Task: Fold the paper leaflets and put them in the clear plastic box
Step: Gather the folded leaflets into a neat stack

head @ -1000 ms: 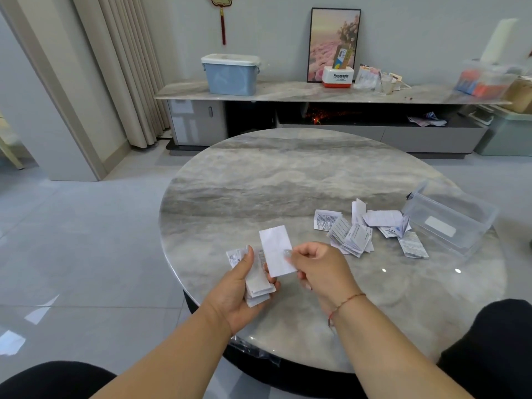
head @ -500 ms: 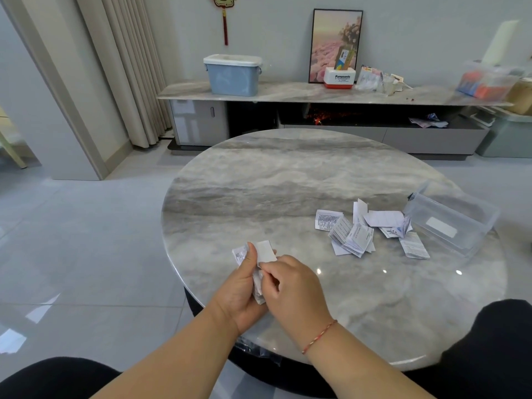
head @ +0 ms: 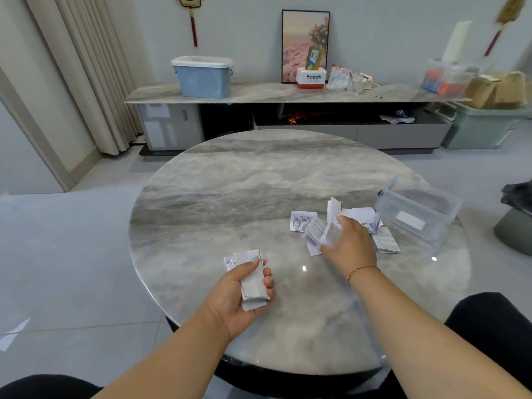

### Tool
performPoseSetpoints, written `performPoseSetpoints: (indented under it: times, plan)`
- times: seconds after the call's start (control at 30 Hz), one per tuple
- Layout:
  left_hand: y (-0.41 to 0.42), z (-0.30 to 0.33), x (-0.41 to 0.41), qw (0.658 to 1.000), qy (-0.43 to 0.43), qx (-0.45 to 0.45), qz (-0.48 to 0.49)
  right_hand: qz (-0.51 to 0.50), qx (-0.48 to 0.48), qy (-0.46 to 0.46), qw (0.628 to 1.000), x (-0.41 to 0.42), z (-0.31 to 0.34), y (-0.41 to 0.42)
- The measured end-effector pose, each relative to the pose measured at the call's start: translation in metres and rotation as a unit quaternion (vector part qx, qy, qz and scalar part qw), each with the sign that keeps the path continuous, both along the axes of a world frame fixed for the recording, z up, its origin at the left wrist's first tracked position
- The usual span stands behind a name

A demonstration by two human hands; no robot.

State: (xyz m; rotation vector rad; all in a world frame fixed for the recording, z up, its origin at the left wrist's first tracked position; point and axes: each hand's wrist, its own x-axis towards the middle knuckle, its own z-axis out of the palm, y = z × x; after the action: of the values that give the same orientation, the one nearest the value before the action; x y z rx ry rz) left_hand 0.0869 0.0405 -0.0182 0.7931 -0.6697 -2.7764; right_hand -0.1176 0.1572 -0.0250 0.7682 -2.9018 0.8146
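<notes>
Hands have parted: my left hand (head: pixel 240 292) grips the folded stack (head: pixel 253 279) near the table's (head: pixel 230 180) front edge, while my right hand (head: pixel 347 244) has reached the loose leaflets (head: pixel 315 228) beside the clear plastic box (head: pixel 417 217) at the right edge, seemingly pinching one, though it's blurred.

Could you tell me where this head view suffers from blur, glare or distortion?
Head view: the right hand is motion-blurred over the loose leaflets; small glare spots dot the marble table; wide-angle bending curves the curtains.
</notes>
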Motion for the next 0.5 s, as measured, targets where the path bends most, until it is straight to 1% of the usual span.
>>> performPoseSetpoints:
  times: [0.07,0.13,0.3,0.37,0.5]
  plan:
    - [0.003,0.000,-0.006,1.000,-0.016,-0.001,-0.009,0.047,0.073,0.010,0.996,-0.014,-0.010,0.006]
    - [0.005,0.000,-0.012,1.000,-0.022,0.003,-0.016,0.076,0.115,0.038,0.990,-0.017,-0.015,0.009]
    - [0.007,-0.005,-0.025,0.999,-0.043,0.019,-0.023,0.079,0.139,0.082,0.984,-0.016,-0.017,0.013]
    - [0.009,-0.005,-0.029,0.998,-0.048,0.025,-0.027,0.090,0.109,0.102,0.985,-0.015,-0.013,0.016]
    - [0.013,-0.004,-0.036,0.998,-0.051,0.024,-0.041,0.075,-0.017,0.088,0.993,-0.002,0.015,0.025]
